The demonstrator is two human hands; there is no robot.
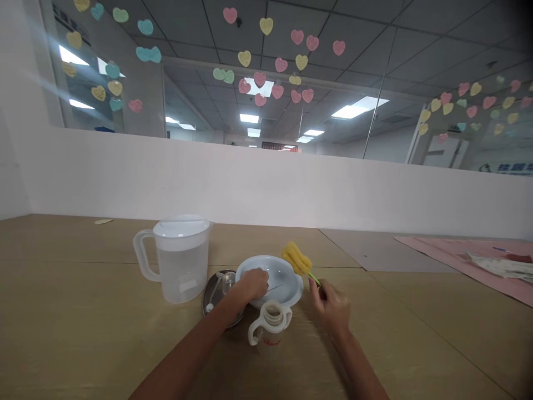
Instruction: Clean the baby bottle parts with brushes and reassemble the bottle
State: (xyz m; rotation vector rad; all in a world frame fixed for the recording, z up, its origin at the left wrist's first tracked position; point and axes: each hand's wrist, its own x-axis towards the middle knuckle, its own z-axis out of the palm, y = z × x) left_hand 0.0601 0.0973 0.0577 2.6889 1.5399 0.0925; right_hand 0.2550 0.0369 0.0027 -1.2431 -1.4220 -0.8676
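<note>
My left hand [252,284] rests on the near-left rim of the bowl [272,275], fingers curled over the rim; whether this grip pinches anything cannot be told. My right hand [331,304] holds the thin green handle of the brush [296,259], its grip pressed together around the handle. The yellow sponge head of the brush lies over the far-right rim of the bowl. The bowl, pale and shallow, sits near the middle of the counter [83,333], well back from the near edge.

Just in front of the bowl stands a bottle [270,324] with two white side handles, upright and with its mouth open, between my two forearms. A dark round lid [216,289] lies flat to the left of the bowl, partly under my left wrist. Further left, a clear jug [180,256] with a white lid stands upright, its handle toward the left edge of the counter, just beside the dark lid. A pink mat [466,258] lies toward the far-right corner, well apart from my hands, with papers on it.
</note>
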